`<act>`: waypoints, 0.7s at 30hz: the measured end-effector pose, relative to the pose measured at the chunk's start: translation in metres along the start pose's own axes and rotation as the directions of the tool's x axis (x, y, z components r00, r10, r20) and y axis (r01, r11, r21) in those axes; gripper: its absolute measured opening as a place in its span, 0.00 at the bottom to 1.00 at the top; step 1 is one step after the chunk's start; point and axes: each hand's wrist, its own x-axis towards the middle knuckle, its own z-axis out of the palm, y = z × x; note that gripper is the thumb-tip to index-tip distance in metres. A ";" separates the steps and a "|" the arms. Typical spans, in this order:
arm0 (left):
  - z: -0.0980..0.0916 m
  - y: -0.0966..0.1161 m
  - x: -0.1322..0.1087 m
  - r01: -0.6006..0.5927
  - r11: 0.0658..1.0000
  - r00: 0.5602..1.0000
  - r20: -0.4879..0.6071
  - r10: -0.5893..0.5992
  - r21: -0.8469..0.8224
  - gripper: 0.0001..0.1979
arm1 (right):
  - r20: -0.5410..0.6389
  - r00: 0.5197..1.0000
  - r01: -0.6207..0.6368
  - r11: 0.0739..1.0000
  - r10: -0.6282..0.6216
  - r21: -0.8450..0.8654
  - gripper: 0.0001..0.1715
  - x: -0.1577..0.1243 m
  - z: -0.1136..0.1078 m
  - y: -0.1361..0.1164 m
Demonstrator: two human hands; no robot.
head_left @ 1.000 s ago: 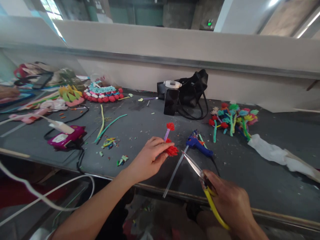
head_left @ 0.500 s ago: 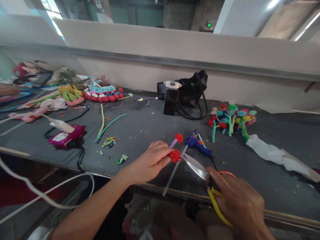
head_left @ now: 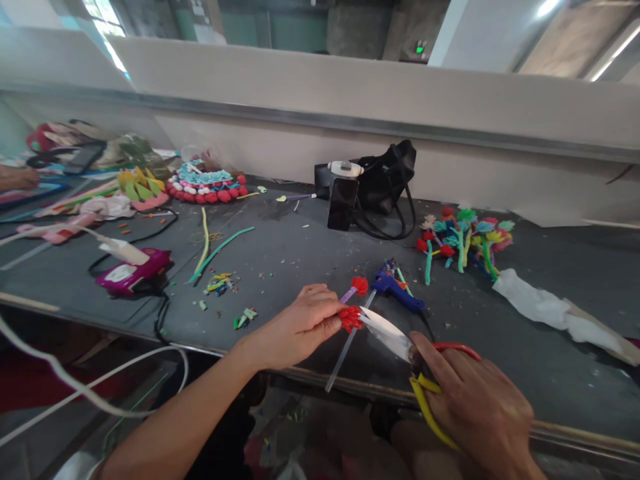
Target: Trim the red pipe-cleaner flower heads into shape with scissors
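Observation:
Between its fingertips, my left hand [head_left: 313, 320] pinches a red craft flower [head_left: 351, 319] above the front of the table. Just beyond those fingers is a second red flower [head_left: 359, 286] on a lilac stem; whether the hand holds this one too I cannot tell. My right hand [head_left: 473, 393] grips scissors [head_left: 387, 331] with one red and one yellow handle. Their blades are parted slightly, tips at the right edge of the nearer flower. A blue glue gun [head_left: 397, 290] lies behind the blades, its clear glue stick [head_left: 343, 360] reaching past the table's front edge.
Colourful flowers [head_left: 465, 233] with a white-wrapped stem lie to the right. A black bag [head_left: 390, 180] and a phone [head_left: 343, 203] stand at the back. Leftward are a purple power strip [head_left: 133, 277], pipe cleaners [head_left: 220, 253] and scraps [head_left: 245, 319]. Another person's hand [head_left: 17, 179] shows far left.
The scissors have shifted slightly left, and their tips now meet the nearer red flower. The blades have turned and look brighter. My left hand has hardly moved.

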 end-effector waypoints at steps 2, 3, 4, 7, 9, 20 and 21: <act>0.000 0.000 0.000 -0.003 1.000 1.000 0.006 0.003 0.003 0.11 | 0.002 1.000 0.022 1.000 -0.022 -0.003 0.23 0.000 0.000 0.002; -0.001 0.000 0.000 -0.005 1.000 1.000 -0.001 0.005 0.009 0.11 | 0.005 0.999 0.032 0.999 -0.032 0.003 0.23 0.000 0.000 0.002; 0.000 0.000 0.000 -0.011 1.000 1.000 -0.017 0.011 0.018 0.10 | 0.004 1.000 0.025 1.000 -0.026 0.017 0.23 0.000 0.001 0.002; 0.001 -0.003 -0.001 -0.043 0.996 0.995 -0.089 0.050 0.075 0.11 | -0.005 0.996 -0.083 0.984 0.085 0.155 0.17 0.000 0.004 -0.001; 0.002 -0.006 -0.002 -0.067 0.988 0.989 -0.120 0.084 0.137 0.14 | 0.023 0.983 -0.178 0.933 0.179 0.312 0.16 -0.002 0.007 -0.004; 0.001 -0.010 0.002 -0.101 0.978 0.980 -0.149 0.129 0.182 0.18 | 0.674 0.739 -0.627 0.353 -0.015 0.695 0.24 -0.004 -0.024 0.016; 0.001 -0.009 0.003 -0.096 0.982 0.981 -0.151 0.122 0.165 0.18 | 0.710 0.703 -0.671 0.292 -0.038 0.681 0.26 -0.001 -0.031 0.016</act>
